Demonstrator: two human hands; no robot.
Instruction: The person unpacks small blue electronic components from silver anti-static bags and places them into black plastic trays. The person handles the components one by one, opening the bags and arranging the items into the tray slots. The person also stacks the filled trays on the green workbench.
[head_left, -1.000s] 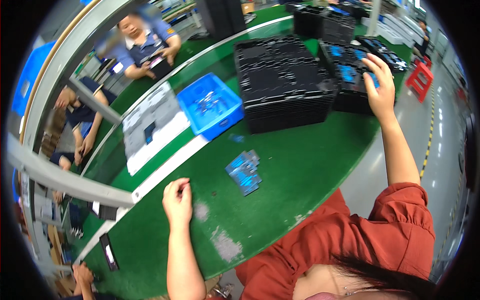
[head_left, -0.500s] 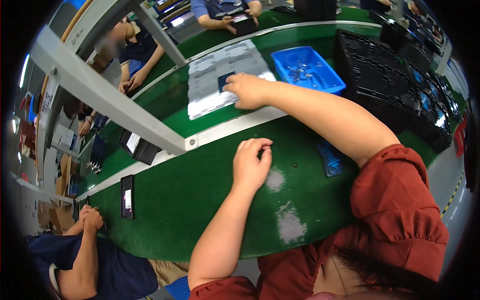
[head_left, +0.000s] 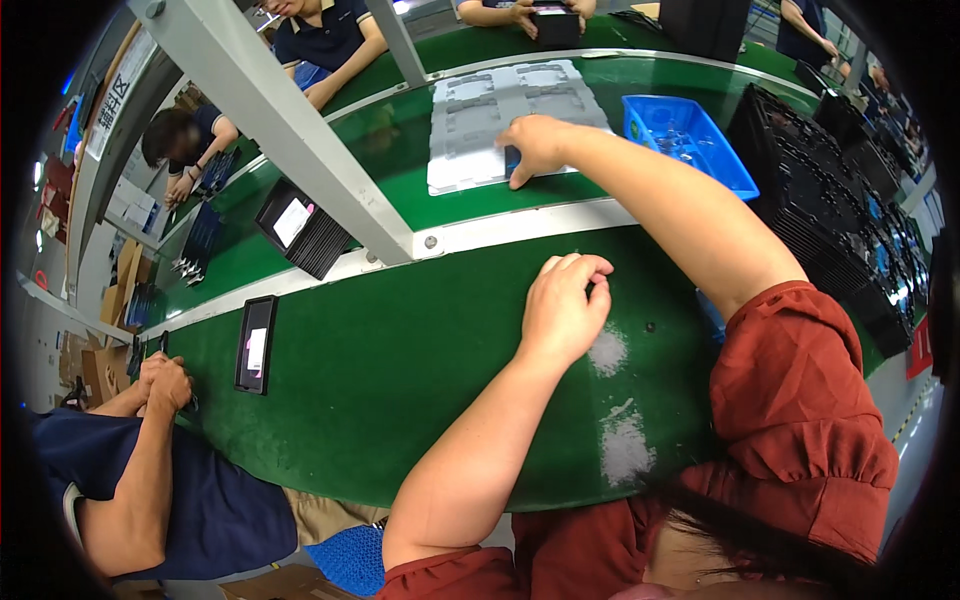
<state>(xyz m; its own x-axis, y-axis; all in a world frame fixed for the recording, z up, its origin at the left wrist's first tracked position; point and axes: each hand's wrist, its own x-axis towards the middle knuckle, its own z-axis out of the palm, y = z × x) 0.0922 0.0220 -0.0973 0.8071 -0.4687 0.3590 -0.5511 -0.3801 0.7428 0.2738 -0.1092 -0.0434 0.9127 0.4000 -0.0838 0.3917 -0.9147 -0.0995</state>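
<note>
My right hand (head_left: 536, 146) reaches over the white rail to a pale plastic tray (head_left: 462, 122) with moulded recesses. Its thumb and fingers close around a small dark blue rectangular piece (head_left: 512, 158), partly hidden by the hand. My left hand (head_left: 566, 308) rests on the green tabletop (head_left: 400, 350), its fingers loosely curled and nothing showing in them. Right of the tray stands a blue bin (head_left: 735, 172) holding small clear pieces.
Tall stacks of black trays (head_left: 800, 190) rise at the right. A grey metal post (head_left: 280, 130) crosses the left. Nearby lie a black tray with a white label (head_left: 256, 350) and a labelled black stack (head_left: 300, 230). A co-worker's clasped hands (head_left: 165, 382) are at left; others sit beyond.
The view has turned, so the bench appears shifted. My right fingers, earlier on top of the dark piece, now grip it at its sides. My left hand stays curled on the tabletop.
</note>
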